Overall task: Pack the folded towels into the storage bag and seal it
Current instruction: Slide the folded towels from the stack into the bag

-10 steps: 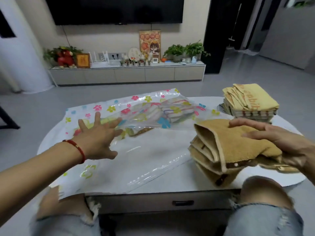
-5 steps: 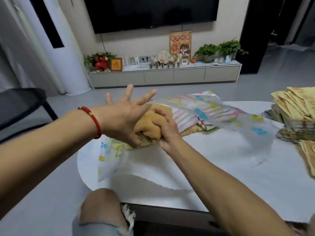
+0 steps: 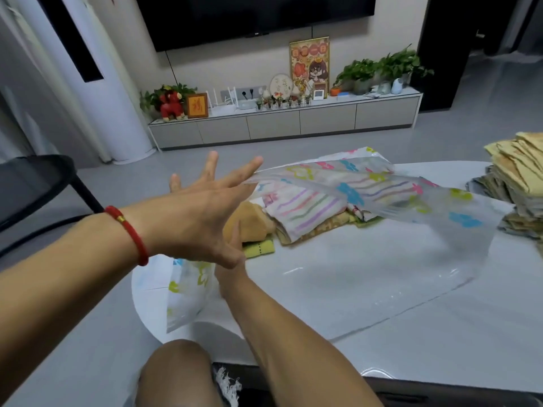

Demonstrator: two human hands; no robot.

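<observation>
The left hand [image 3: 202, 212] is raised, fingers splayed wide, lifting the storage bag's [image 3: 367, 201] upper sheet. Beneath it the right hand [image 3: 232, 259], mostly hidden, reaches toward the mustard towel [image 3: 249, 224]; its grip cannot be told.

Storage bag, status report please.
Left hand open, lifting storage bag flap. Right hand mostly hidden, pushing tan towel inside. More towels waiting.

A white table [image 3: 440, 333] with a rounded edge is carrying a clear storage bag [image 3: 352, 274] printed with coloured flowers, lying flat across its top. A stack of folded towels [image 3: 517, 183] is sitting directly on the table at its right side.
</observation>
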